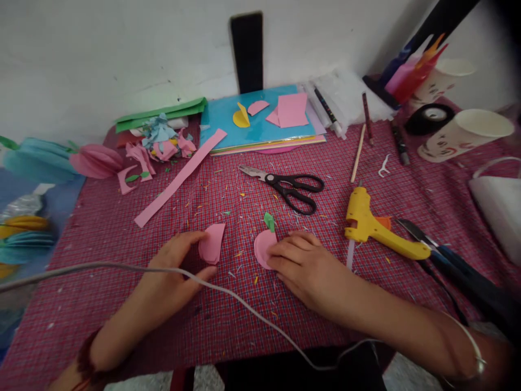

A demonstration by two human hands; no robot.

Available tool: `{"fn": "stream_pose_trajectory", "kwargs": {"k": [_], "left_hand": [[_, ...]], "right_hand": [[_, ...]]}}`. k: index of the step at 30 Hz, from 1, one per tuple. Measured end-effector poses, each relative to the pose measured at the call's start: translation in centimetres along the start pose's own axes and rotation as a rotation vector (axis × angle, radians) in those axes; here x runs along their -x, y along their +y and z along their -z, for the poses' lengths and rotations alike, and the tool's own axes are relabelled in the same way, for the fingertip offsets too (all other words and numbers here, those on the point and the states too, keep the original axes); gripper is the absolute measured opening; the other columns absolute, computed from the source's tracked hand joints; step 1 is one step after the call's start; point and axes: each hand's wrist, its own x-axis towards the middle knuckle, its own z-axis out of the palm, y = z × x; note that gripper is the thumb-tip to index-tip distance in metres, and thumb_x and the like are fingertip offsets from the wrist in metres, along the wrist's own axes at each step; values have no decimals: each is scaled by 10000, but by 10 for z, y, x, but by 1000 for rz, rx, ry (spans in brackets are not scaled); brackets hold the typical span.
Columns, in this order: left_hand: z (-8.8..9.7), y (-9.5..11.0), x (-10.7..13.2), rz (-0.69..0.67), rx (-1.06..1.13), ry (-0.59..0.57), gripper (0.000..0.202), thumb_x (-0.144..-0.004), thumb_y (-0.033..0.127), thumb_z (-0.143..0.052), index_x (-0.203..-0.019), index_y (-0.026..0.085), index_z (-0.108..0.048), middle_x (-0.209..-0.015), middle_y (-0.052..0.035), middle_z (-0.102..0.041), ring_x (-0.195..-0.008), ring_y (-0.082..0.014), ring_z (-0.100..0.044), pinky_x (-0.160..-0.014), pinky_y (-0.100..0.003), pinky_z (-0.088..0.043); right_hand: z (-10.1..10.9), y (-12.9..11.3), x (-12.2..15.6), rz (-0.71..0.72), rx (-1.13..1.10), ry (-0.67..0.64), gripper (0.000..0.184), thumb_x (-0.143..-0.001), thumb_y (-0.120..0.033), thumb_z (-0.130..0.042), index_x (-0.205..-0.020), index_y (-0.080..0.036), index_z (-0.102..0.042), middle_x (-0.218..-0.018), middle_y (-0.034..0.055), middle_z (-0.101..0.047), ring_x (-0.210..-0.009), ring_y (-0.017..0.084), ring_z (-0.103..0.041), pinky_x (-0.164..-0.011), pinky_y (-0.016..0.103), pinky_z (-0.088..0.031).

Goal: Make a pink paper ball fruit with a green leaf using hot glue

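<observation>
in front of the scissors point(271, 177), i see the left hand point(166, 255) open at folded pink paper point(211, 244), the right hand point(303, 263) on a pink circle point(262, 250), grip unclear.

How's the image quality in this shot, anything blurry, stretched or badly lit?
Head view: lighting soft and rather dim, no hard shadows around the left hand or right hand; head view: scissors fairly clear, while the teal paper ball near the left edge looks softer; head view: front paper cup at right seems stretched, and the upper right corner falls to black.
</observation>
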Motion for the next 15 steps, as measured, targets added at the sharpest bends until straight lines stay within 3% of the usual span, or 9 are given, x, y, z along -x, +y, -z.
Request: {"fn": "stream_pose_trajectory", "kwargs": {"k": [2,9,15], "left_hand": [[-7,9,-1,6,-44,37,496,-743,403,-726,-1149,203,-523,-1089,-108,-646,-983,-288,-628,-859,-504,-533],[-13,14,-6,43,39,100,154,-808,286,-642,-790,212,-509,-1015,-73,-626,-980,-256,-605,-855,-475,-505],[-13,4,-2,-71,-25,132,33,-875,179,-558,-869,207,-573,-1061,-74,-648,-1000,-232,-631,-857,-437,-533]], "right_hand": [[0,-1,0,5,9,12,176,-900,-127,-574,-1047,-166,-661,-1084,47,-684,-964,231,-562,-927,400,-363],[2,-3,-2,-10,-4,27,170,-910,-125,-550,-1022,-171,-669,-1055,40,-697,-949,228,-566,-913,380,-367],[1,-2,-1,-13,-5,25,179,-918,-127,-537,-1035,-177,-662,-1070,36,-696,-962,227,-568,-924,386,-369]]}}
